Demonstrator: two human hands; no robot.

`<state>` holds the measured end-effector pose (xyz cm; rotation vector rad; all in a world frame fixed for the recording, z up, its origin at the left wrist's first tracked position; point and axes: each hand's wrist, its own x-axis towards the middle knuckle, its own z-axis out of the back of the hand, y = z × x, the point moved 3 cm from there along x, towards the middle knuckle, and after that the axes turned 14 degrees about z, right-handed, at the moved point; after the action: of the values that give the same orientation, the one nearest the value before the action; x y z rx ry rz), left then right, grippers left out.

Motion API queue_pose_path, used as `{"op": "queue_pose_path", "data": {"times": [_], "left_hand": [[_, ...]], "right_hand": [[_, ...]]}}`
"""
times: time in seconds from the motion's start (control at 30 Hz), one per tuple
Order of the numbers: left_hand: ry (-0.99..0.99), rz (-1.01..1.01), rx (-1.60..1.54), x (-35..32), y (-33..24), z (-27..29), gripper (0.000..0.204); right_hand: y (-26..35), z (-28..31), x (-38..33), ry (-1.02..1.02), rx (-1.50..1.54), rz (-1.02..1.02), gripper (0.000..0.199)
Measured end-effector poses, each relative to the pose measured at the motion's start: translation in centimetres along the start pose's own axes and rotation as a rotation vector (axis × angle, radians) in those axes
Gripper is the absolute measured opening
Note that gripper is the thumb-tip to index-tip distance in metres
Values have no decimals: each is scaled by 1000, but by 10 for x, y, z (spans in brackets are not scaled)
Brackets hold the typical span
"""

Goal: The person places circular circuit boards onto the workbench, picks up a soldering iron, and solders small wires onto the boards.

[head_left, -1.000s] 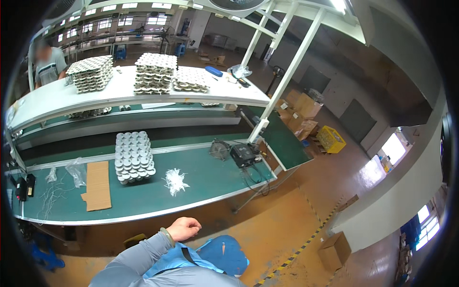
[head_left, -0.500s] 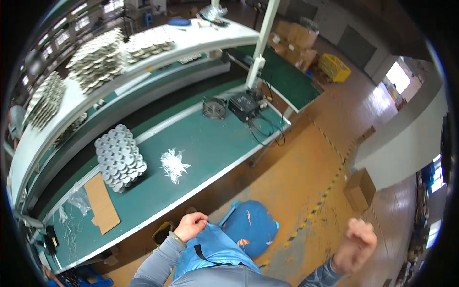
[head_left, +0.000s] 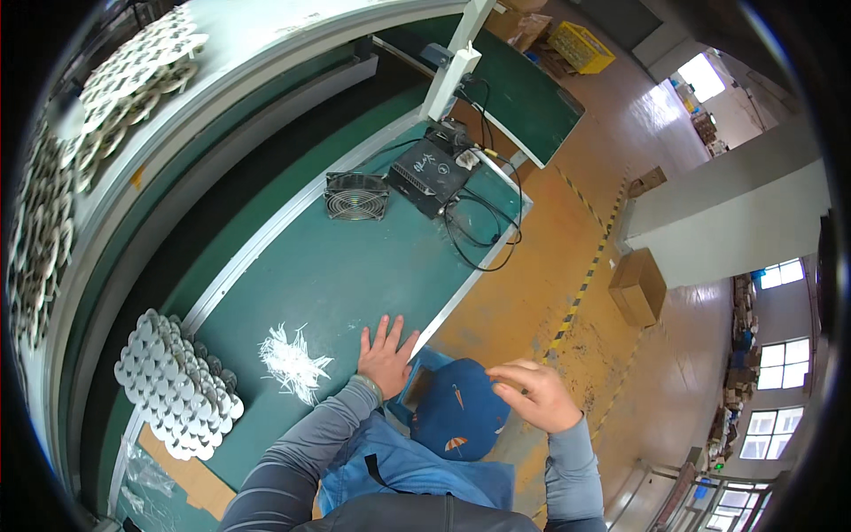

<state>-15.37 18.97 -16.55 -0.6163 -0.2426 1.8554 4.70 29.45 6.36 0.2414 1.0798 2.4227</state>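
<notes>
My left hand (head_left: 387, 362) lies flat on the green worktable (head_left: 310, 266) near its front edge, fingers spread and nothing in it. Just right of it is a round blue padded stool (head_left: 456, 412) printed with small parasols, in front of my body. My right hand (head_left: 539, 397) is over the right rim of the stool, thumb and forefinger pointing left with a gap between them. Nothing shows in its grasp; whether the fingertips touch the stool I cannot tell. A pile of thin white strips (head_left: 292, 362) lies left of my left hand.
Stacked pale round parts (head_left: 177, 381) stand on the table's left, by a cardboard sheet (head_left: 191, 474) and clear plastic bag (head_left: 146, 470). Toward the far right end are a fan (head_left: 356, 197) and a black box (head_left: 430, 176) with looping cables. A carton (head_left: 638, 288) sits on the floor.
My left hand has come off the blue cloth at my lap and down onto the table. My right hand has moved left to the stool. The view has shifted nearer the table.
</notes>
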Motion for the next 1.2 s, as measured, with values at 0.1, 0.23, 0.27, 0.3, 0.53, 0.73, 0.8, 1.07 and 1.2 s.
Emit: {"op": "queue_pose_path", "data": {"times": [0.1,0.23,0.27,0.3,0.53,0.73,0.8,1.07,1.2], "left_hand": [[26,-6,70,3,-2,-4,76],[-15,5,75,12,-7,-11,75],[-28,-5,96,14,-9,-11,76],[-37,-7,117,11,-10,-12,78],[-126,97,160,0,-2,-9,82],[-266,234,164,17,-32,-3,101],[-304,273,261,14,-27,-16,105],[-230,386,370,7,-38,-17,109],[-209,383,347,9,-31,-25,107]], "right_hand": [[-45,-18,-4,6,40,-187,25],[-121,-34,-24,39,32,-289,26],[-147,-40,-32,60,62,-352,28],[-171,-48,-43,89,96,-415,29],[-337,-105,-50,464,233,-500,31],[-545,-110,-50,697,98,-325,40],[-581,-147,-48,753,125,-379,54],[-623,-321,-133,955,232,-582,75],[-679,-381,-181,524,833,-716,82]]}}
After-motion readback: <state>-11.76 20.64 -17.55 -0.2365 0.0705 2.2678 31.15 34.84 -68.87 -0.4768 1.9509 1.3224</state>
